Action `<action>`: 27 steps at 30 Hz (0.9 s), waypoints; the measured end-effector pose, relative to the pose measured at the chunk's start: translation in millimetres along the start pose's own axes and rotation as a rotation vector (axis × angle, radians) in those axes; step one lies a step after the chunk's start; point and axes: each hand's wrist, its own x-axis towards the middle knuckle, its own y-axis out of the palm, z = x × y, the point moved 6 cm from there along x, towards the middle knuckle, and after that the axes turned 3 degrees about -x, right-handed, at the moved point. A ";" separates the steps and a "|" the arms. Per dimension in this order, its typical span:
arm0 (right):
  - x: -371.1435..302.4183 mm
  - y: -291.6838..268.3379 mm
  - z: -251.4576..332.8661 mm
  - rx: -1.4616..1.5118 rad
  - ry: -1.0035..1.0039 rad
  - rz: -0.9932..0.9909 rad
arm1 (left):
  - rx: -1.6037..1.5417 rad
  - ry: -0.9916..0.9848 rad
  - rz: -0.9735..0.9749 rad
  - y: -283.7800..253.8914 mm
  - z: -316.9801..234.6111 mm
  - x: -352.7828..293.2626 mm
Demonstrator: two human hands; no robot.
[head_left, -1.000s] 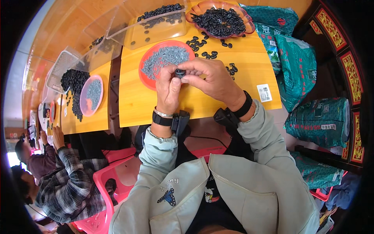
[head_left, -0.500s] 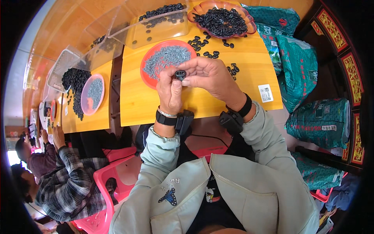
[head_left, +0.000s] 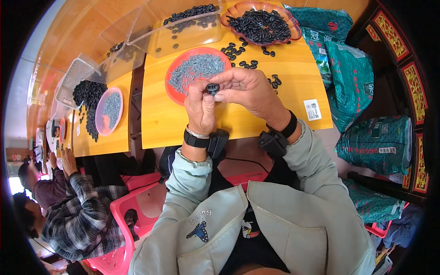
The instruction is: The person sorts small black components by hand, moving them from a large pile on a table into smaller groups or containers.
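Observation:
Above the near part of the yellow table, a small black plastic piece with two holes sits between my hands. My left hand is closed on it from the left, thumb upright below it. From the right, my right hand is closed with thumb and fingertips against the same piece. Whether those fingertips hold anything smaller is hidden. Just behind my hands lies a red round tray full of small grey metal pieces. Several loose black pieces lie on the tabletop to the right of my hands.
A reddish scalloped bowl of black parts and a clear plastic bin stand at the back. Green sacks are stacked on the right. At left, people work beside a pink tray and a white basket.
Almost nothing differs. Both hands keep their grip on the black piece, which has shifted only very slightly.

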 end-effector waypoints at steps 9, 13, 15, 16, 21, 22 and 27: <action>-3.1 3.5 2.4 -0.018 -0.049 -0.002 | -0.002 0.136 -0.029 -1.2 -9.5 2.5; -2.3 2.1 2.5 -0.044 -0.068 0.012 | 0.003 0.171 -0.030 -1.3 -7.7 0.6; -2.2 2.9 2.4 -0.103 -0.037 0.049 | 0.008 0.164 -0.036 -2.3 -6.1 0.0; -2.1 2.8 2.0 -0.104 -0.037 0.050 | 0.023 0.169 -0.029 -2.4 -6.1 0.1; -2.9 2.4 2.4 -0.103 -0.044 0.047 | 0.008 0.077 -0.042 -1.6 -2.0 -4.2; -2.7 3.2 2.3 -0.103 -0.045 0.050 | 0.004 0.100 -0.049 -1.7 -3.0 -3.8; -5.0 5.1 4.2 -0.047 -0.095 0.036 | 0.017 0.186 -0.069 -2.2 -2.8 -3.7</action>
